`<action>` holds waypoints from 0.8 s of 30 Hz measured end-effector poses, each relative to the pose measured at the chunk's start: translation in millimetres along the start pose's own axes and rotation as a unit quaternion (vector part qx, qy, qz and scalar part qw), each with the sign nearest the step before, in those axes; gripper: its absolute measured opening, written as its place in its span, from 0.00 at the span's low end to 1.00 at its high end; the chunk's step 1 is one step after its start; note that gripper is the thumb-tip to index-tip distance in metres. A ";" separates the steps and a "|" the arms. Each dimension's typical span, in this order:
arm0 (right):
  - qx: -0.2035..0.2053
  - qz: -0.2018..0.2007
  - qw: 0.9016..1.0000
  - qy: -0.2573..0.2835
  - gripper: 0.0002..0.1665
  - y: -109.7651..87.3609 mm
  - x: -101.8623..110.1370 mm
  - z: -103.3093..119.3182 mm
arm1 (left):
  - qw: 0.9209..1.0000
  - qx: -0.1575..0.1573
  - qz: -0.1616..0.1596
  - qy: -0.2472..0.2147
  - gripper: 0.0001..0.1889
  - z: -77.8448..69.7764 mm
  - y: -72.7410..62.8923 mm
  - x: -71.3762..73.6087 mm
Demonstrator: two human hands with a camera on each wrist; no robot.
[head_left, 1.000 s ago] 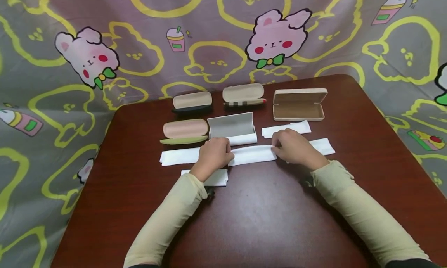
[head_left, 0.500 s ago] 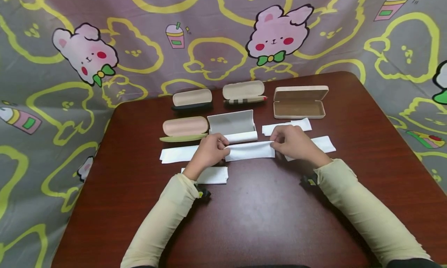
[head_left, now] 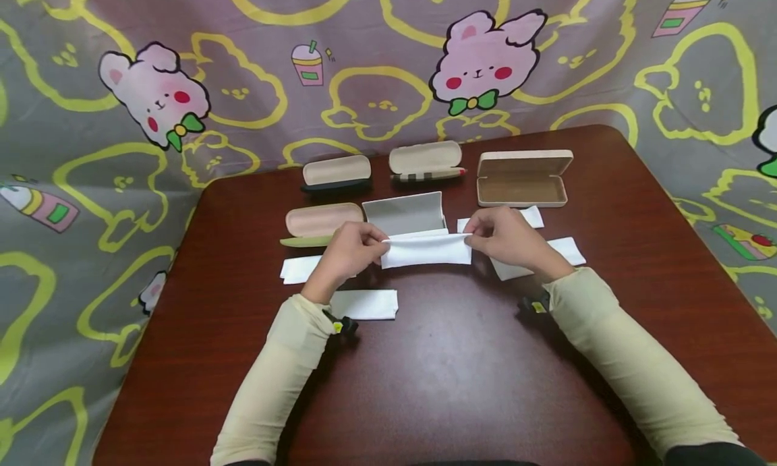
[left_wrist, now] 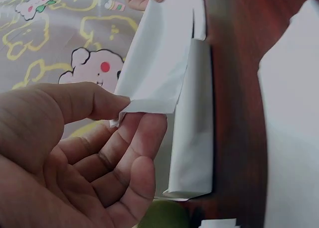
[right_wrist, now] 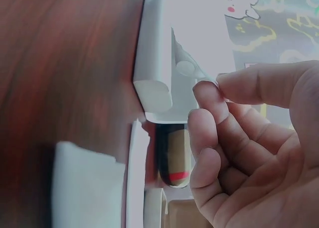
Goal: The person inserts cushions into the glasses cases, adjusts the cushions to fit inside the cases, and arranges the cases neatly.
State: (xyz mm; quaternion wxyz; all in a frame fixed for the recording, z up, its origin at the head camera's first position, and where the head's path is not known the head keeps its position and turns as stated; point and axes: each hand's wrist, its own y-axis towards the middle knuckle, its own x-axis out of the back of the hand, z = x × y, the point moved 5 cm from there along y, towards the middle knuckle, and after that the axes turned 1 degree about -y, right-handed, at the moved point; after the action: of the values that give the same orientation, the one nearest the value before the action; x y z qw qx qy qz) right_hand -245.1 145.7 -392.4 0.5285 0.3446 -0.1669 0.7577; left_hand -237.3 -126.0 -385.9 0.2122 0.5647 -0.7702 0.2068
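A folded white cloth [head_left: 427, 251] is stretched between both hands, lifted off the table at the front of the open white glasses case [head_left: 405, 213]. My left hand [head_left: 351, 250] pinches its left end between thumb and fingers, as the left wrist view shows up close. At the other end, my right hand [head_left: 508, 240] pinches the cloth's corner with thumb and index finger. The cloth hides most of the case's front wall in the head view. In the right wrist view the case's white body [right_wrist: 153, 63] lies just beyond the fingers.
More folded white cloths lie around: one front left [head_left: 367, 305], others partly behind the hands. Open glasses cases stand at the back: a black one [head_left: 336, 172], a striped one [head_left: 426, 159], a beige one [head_left: 523, 179]. An olive case [head_left: 322, 222] sits left of the white one.
Both hands have raised the white cloth from the table and carried it away from the body, toward the white glasses case. It now overlaps the case's front in the head view.
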 end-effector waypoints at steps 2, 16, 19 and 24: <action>0.000 0.002 1.000 0.009 0.03 3.5 -1.4 1.0 | 1.000 0.004 -0.003 -0.006 0.07 0.1 0.0 3.8; -0.021 -0.004 0.998 0.057 0.04 31.9 -3.9 3.5 | 0.999 0.015 -0.034 -0.020 0.08 1.0 12.7 27.2; -0.020 -0.010 0.998 0.055 0.04 41.6 -4.4 3.4 | 0.999 0.013 -0.045 0.008 0.07 -0.5 18.0 31.3; -0.031 -0.017 0.997 0.067 0.04 55.3 -7.4 1.1 | 0.994 0.009 -0.072 0.077 0.07 -2.6 27.0 36.4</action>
State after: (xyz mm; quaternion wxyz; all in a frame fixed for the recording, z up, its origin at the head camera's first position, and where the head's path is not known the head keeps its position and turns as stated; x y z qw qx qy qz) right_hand -293.9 118.7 -390.6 0.5616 0.2797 -0.1485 0.7644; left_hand -272.8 -145.5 -365.5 0.2801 0.6028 -0.7071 0.2412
